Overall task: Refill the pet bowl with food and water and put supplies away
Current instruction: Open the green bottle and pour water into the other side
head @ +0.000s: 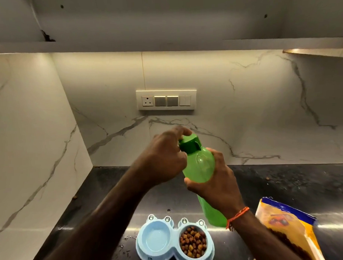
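A green plastic bottle (201,165) is held tilted above a dark countertop (285,184), its cap end pointing toward 11 o'clock. The bottle's middle is wrapped by the right hand (217,178), on whose wrist an orange thread band (237,216) is worn, while the darker green cap (189,143) is gripped by the fingers of the left hand (164,157). Whether liquid is inside the bottle cannot be told.

At 6 o'clock from the hands, directly below the bottle's base, a pale blue double pet bowl (174,242) is set on the countertop. Its left well appears to hold clear water; its right well is filled with brown kibble (193,243). At 4 o'clock, partly crossed by the right forearm, an opened yellow and blue food bag (286,225) is seen leaning, with dark kibble showing through its clear panel.

At 12 o'clock, a switch and socket panel (166,100) is mounted on the white marble-veined wall (243,108), under a lit shelf (163,45). Scattered crumbs are seen on the countertop just left of the bowl.
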Available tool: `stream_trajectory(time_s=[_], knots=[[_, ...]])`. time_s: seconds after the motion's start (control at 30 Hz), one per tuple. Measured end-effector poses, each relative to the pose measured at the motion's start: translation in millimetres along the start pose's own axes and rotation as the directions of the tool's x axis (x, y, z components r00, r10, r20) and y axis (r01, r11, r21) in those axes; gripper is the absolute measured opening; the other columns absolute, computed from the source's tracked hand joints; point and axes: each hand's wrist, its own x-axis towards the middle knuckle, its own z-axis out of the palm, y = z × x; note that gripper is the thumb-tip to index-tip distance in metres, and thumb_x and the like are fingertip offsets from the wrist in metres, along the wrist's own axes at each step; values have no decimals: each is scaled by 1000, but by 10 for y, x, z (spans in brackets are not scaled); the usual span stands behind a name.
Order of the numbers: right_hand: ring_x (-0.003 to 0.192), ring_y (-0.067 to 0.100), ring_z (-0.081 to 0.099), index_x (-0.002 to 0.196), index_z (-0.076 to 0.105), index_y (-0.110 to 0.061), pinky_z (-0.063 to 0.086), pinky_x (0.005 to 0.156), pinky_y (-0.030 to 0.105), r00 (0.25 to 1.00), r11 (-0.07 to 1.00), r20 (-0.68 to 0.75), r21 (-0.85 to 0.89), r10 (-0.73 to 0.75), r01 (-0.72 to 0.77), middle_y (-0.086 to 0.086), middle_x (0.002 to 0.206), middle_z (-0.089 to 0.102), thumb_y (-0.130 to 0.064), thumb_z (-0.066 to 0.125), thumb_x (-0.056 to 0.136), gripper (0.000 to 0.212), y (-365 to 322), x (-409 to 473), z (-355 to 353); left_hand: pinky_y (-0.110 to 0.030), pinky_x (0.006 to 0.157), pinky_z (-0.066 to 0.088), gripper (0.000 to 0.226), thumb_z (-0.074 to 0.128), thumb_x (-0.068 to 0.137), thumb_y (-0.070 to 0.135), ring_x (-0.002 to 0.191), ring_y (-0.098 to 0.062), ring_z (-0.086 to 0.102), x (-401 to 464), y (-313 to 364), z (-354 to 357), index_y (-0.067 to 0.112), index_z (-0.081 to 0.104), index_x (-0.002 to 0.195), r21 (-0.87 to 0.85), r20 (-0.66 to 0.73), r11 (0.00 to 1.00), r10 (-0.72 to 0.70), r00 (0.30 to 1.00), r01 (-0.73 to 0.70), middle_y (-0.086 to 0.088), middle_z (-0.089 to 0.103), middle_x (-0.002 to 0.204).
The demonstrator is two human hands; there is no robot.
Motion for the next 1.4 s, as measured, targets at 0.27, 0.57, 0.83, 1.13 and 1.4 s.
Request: stream_trajectory(time_s=[0.27,0.57,0.83,1.13,1.4], knots=[[89,12,58,138,41,-32,39,69,9,996,996,78,-62,-52,57,-9,110,56,-46,92,59,95,-37,-35,-140,-39,80,62,43,76,88,48,101,-11,69,271,-112,-58,38,66,129,94,34,985,140,990,-143,9,65,125],[88,13,56,140,39,-30,36,67,10,995,990,83,-127,-51,62,-5,112,57,-50,89,60,97,-55,-62,-117,-38,65,62,83,38,89,84,58,-22,73,236,-10,52,11,77,84,453,-211,889,30,977,70,-10,74,66],[91,13,59,138,39,-33,38,68,8,993,994,109,-100,-44,55,-6,112,57,-51,90,60,95,-10,-39,-168,-2,97,42,59,74,88,4,126,7,43,194,0,-255,35,64,137,119,431,953,202,880,-277,12,53,145],[90,13,58,140,38,-31,42,69,14,989,989,131,-125,-67,84,-7,112,56,-52,89,61,96,-27,-93,-167,-29,57,60,58,62,82,73,59,-19,72,262,-152,-134,19,73,99,149,147,989,-43,988,21,-3,75,74],[90,14,59,139,40,-31,39,69,10,991,990,113,-112,-74,86,-8,111,56,-52,89,60,95,-45,-71,-171,-23,80,56,44,71,88,56,106,-3,61,276,-199,-157,32,61,124,165,128,969,166,978,-186,12,59,132]])
